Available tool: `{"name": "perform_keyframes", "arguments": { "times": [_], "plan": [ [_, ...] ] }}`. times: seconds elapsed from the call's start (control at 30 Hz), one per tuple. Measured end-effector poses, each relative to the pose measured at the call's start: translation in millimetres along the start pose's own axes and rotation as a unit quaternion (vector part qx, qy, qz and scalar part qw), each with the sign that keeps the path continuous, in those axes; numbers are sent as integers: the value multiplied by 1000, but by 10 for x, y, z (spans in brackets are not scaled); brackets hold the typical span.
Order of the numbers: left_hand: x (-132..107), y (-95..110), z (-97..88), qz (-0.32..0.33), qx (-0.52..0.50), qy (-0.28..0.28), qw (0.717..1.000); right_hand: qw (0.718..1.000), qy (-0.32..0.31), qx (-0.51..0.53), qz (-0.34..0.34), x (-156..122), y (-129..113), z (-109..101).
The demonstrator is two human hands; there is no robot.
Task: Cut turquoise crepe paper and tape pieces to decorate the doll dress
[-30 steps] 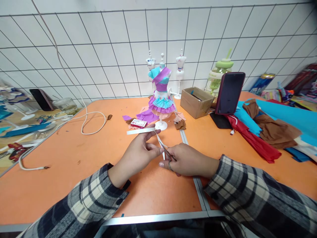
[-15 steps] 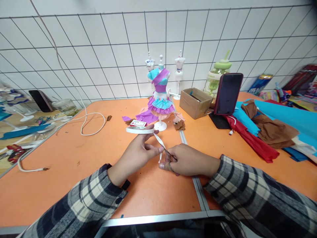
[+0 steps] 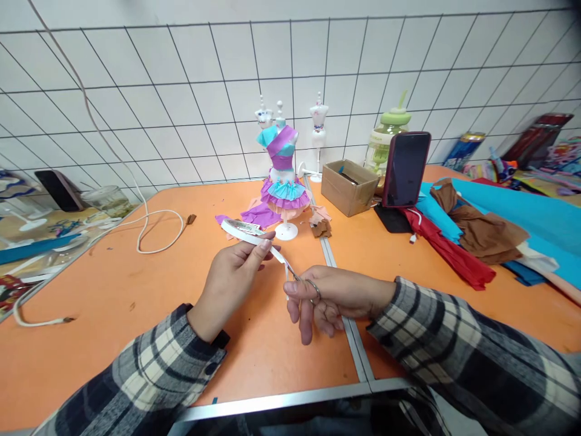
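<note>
My left hand (image 3: 233,269) is closed on a roll of white tape (image 3: 241,228), held just above the orange table (image 3: 149,284). A strip of the tape (image 3: 280,257) runs from the roll down to my right hand (image 3: 327,297). My right hand grips small metal scissors (image 3: 307,284), a finger through a ring, with the blades at the strip. Behind my hands stands a small mannequin in a purple and turquoise paper dress (image 3: 282,175).
Two bare mini mannequins (image 3: 318,121) stand by the tiled wall. A cardboard box (image 3: 349,186), a green bottle (image 3: 387,140) and a propped phone (image 3: 405,169) sit to the right, with blue, red and brown fabric (image 3: 476,233). A white cable (image 3: 157,233) loops at left.
My left hand has lifted and tilted the tape roll, pulling the strip taut. My right hand's fingers have spread on the scissors. The view has shifted slightly left.
</note>
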State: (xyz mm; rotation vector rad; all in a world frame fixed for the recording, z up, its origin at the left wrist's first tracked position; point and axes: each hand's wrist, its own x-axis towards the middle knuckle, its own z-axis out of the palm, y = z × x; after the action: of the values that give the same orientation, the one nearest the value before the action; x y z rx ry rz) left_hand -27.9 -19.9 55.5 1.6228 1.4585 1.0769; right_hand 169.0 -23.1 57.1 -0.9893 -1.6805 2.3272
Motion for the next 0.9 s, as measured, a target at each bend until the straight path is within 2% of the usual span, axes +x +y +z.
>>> {"name": "perform_keyframes", "arguments": {
  "times": [0.13, 0.27, 0.33, 0.37, 0.4, 0.43, 0.5, 0.53, 0.57, 0.6, 0.63, 0.73, 0.9],
  "plan": [
    [1, -33, 16, -13, -52, 7, 999, 999, 3, 41, 1, -25, -21, 7],
    [135, -102, -131, 11, -139, 116, 983, 997, -29, 49, 56, 8, 1, 40],
    [225, -151, -226, 19, -173, 140, 975, 999, -3, 13, 44, 51, 27, 29],
    [262, -176, -261, 11, -188, 132, 973, 999, 52, -12, 10, 75, 42, 7],
    [288, -199, -284, 1, -198, 117, 973, 989, 137, -38, -38, 98, 56, -27],
    [300, -217, -292, -7, -202, 100, 974, 964, 240, -66, -97, 118, 68, -72],
    [286, -229, -271, -14, -190, 59, 980, 866, 435, -115, -217, 141, 84, -179],
    [261, -220, -247, -12, -178, 37, 983, 819, 493, -129, -263, 144, 88, -232],
    [229, -203, -220, -10, -165, 13, 986, 788, 521, -141, -294, 142, 89, -277],
    [193, -180, -193, -10, -153, -11, 988, 776, 525, -155, -313, 137, 90, -310],
    [156, -153, -168, -12, -144, -34, 989, 776, 513, -172, -324, 131, 90, -329],
    [73, -89, -119, -19, -130, -88, 987, 801, 447, -231, -324, 121, 89, -304],
    [66, -117, -96, -49, -162, -128, 977, 805, 409, -283, -324, 156, 109, -191]
  ]
}}
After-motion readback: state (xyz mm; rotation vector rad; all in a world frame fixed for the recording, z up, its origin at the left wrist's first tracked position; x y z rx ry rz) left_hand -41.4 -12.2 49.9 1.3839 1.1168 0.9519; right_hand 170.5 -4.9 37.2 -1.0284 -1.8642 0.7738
